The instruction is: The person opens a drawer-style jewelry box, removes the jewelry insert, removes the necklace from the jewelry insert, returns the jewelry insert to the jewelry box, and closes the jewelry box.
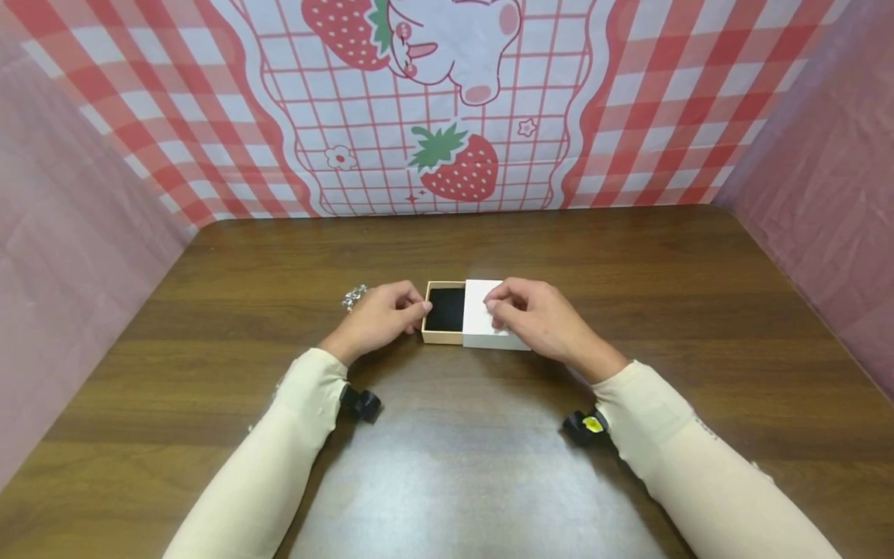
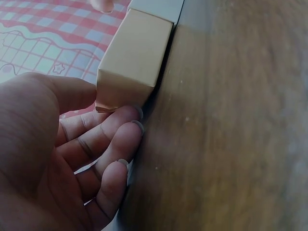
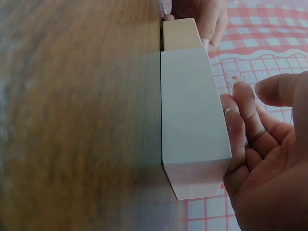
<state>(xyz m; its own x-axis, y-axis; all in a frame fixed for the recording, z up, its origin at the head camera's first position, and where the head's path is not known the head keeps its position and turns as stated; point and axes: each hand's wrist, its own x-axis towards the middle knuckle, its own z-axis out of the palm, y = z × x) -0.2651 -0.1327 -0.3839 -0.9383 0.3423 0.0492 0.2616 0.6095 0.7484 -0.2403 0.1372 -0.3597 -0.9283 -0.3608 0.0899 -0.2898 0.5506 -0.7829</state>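
A cardboard slide box lies on the table, its tan inner tray (image 1: 443, 338) partly out of the white sleeve (image 1: 478, 310). Black padding (image 1: 447, 309) lines the exposed part of the tray. My left hand (image 1: 382, 314) is at the tray's left end, thumb at the upper rim and fingers curled against the end wall (image 2: 122, 89). On top of the sleeve rest the loosely bent fingers of my right hand (image 1: 541, 314); its thumb stands off the box in the right wrist view. A shiny silver chain-like thing (image 1: 354, 296) lies behind my left hand, partly hidden by it.
The box sits on a brown wood-grain table (image 1: 447, 435). A red-and-white checked cloth with strawberries (image 1: 461, 167) hangs at the back, with pinkish cloth (image 1: 824, 178) along both sides.
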